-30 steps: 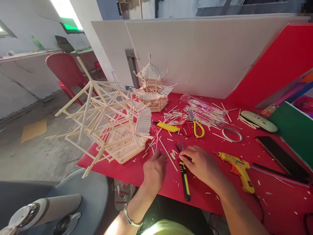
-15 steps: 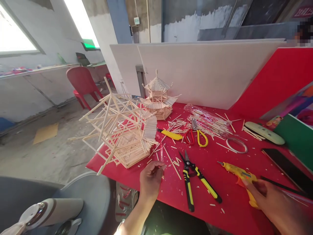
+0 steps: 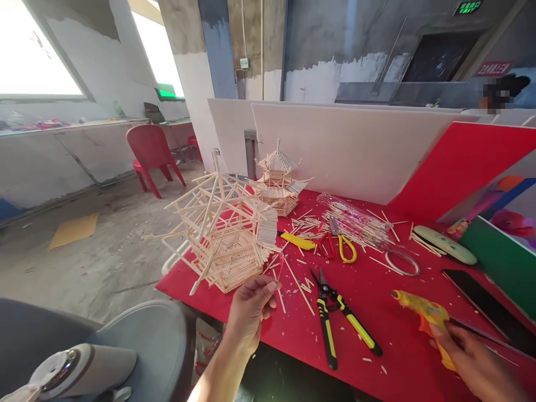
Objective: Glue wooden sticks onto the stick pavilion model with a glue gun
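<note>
My left hand (image 3: 250, 307) is closed in a pinch at the near edge of the red table, just in front of a wooden stick model (image 3: 234, 245). Whatever lies between its fingertips is too small to make out. In my right hand (image 3: 475, 352) is a yellow glue gun (image 3: 422, 310), gripped by its handle, its nozzle pointing left. The model has an open roof frame of sticks, with one panel of close-set sticks on its right side. Pruning shears (image 3: 330, 307) lie with their handles spread between my hands.
Behind stands a finished-looking stick pagoda (image 3: 278, 178). A yellow utility knife (image 3: 298, 241), scissors (image 3: 341, 240), loose sticks (image 3: 355, 220), a tape roll (image 3: 402, 262) and a dark phone-like slab (image 3: 486, 304) lie on the red table (image 3: 288, 346). A bottle (image 3: 92, 363) stands on a grey stool at left.
The view has tilted up and shifted a little. My right hand has moved the glue gun, which now sits slightly lower in view. My left hand has turned, still pinching, near the model.
</note>
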A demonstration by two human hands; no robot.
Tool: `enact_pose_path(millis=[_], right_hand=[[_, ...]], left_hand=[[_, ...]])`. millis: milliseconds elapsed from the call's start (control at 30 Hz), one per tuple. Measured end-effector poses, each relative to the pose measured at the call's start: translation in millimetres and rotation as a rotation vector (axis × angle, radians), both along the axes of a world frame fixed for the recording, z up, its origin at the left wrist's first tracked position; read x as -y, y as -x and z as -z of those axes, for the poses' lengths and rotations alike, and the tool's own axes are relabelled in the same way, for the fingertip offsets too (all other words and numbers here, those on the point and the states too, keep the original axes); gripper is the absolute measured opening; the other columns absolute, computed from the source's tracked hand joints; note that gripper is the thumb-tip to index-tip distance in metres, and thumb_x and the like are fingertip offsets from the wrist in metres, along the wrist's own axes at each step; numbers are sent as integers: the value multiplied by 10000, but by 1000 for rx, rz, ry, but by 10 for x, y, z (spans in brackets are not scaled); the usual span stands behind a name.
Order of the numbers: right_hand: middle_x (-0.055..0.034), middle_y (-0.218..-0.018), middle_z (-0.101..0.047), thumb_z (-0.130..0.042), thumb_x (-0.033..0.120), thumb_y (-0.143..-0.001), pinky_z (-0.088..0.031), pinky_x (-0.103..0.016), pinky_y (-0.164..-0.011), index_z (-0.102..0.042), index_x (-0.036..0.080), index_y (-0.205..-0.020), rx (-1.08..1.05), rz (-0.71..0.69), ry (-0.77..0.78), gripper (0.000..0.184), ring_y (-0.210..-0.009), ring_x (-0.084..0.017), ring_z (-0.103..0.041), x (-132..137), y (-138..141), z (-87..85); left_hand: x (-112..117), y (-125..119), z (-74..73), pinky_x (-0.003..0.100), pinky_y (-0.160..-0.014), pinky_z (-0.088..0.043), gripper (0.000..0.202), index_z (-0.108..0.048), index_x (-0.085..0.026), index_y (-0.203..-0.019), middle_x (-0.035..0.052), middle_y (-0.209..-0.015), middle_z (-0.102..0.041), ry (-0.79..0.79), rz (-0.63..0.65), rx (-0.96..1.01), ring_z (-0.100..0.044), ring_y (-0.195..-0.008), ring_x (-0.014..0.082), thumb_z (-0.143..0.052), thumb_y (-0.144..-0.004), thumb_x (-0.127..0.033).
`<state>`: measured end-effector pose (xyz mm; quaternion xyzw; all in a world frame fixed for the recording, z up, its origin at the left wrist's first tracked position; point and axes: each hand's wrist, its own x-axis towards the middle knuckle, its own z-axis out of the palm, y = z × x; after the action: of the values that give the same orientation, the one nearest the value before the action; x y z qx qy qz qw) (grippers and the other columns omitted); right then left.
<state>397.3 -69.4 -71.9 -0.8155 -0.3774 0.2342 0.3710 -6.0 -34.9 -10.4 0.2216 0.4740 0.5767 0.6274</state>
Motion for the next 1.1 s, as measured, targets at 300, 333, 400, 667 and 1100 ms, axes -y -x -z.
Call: enact_pose_path(millis=[300, 333, 400, 667, 1100], right_hand=[[-12, -993, -665, -866, 456, -546, -548, -245, -638, -595, 287, -1146, -618, -170, -190, 680, -812, -171, -640, 57, 1261, -601], [3, -982, -657, -870, 422, -563, -526, -227, -609, -594, 282, -1150, -655, -229, -205, 663, -756, -141, -615, 17, 1440, -615], [40, -822, -609, -841, 426, -618, -420, -189, -476, -600, 259, -1113, -707, -343, -222, 575, -606, -93, -521, -97, 1755, -625], [11, -696, -648, -729, 413, -688, -455, -246, -519, -577, 214, -893, -582, -720, 16, 324, -627, -173, -624, -488, 2081, -541], [-48, -796, -701, -652, 537, -752, -454, -275, -513, -527, 234, -1018, 43, -403, -240, 422, -654, -223, -655, -302, 1953, -688]], left_hand=[[-18, -481, 49, 247, -536, -442, 168, -711, -192, -724, 36, -664, -660, -294, 341, -454, -574, -600, 163, -649, -810, -322], [-22, -530, 40, 235, -490, -424, 174, -700, -187, -736, 38, -679, -666, -285, 367, -424, -547, -554, 146, -634, -819, -325], [-41, -591, 27, 216, -418, -377, 182, -683, -176, -754, 28, -663, -657, -277, 406, -350, -480, -462, 109, -638, -817, -340], [-133, -422, 40, 185, -419, -381, 294, -685, -153, -732, -14, -582, -596, -264, 158, -142, -481, -455, 76, -782, -706, -429], [-54, -29, 185, 150, -397, -370, 398, -729, -109, -734, 14, -574, -663, 73, -23, 362, -573, -485, 82, -960, -418, -178]])
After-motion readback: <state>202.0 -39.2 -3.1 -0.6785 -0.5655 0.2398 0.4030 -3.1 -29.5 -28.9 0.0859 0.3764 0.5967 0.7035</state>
